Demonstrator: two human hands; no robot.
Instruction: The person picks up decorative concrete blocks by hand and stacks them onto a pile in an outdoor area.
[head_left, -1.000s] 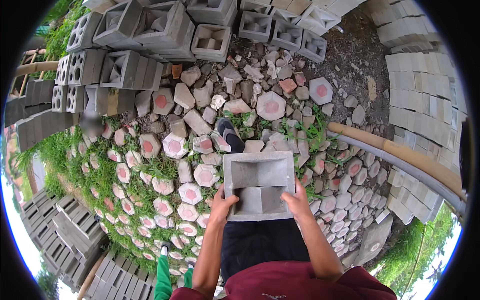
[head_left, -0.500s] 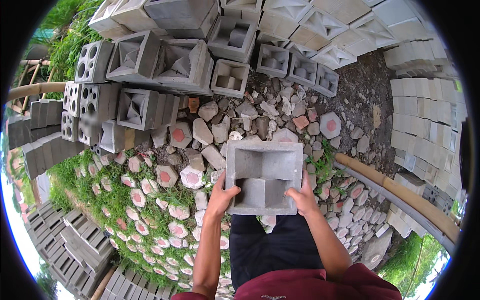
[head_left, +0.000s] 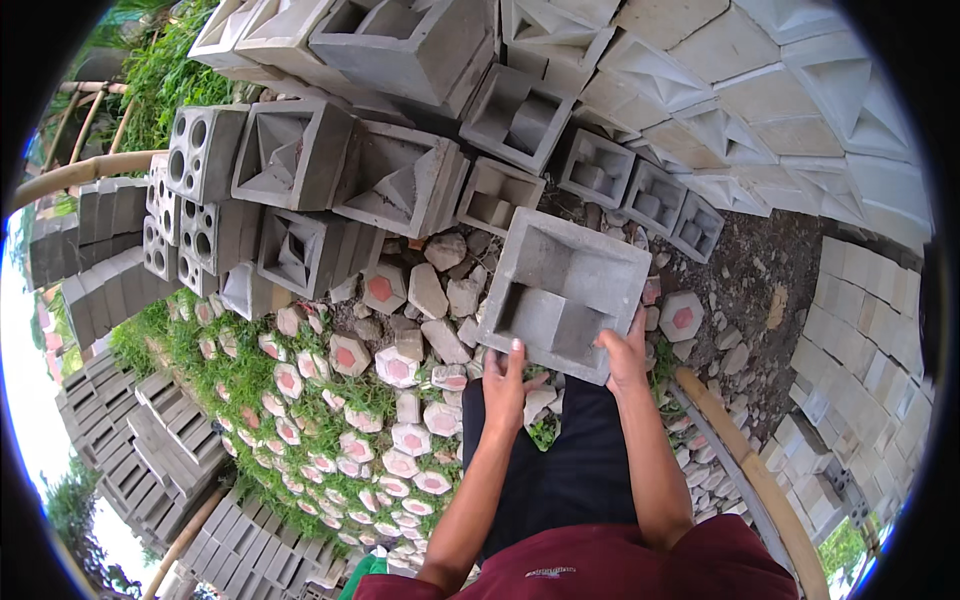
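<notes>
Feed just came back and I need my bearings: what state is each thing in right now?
Concrete block: lifted off the ground, tilted, hollow side facing up.
Left hand: grip closed on the block's near edge.
Right hand: grip closed on the block's near right corner.
Stacked blocks: piled ahead, unevenly, many lying on their sides.
Hexagonal pavers: loose on grass and rubble.

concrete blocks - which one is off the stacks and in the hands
The square grey concrete block with the stepped hollow, right in front of the person. The left hand and right hand grip its near edge; the other blocks sit in the stacked pile behind.
</notes>
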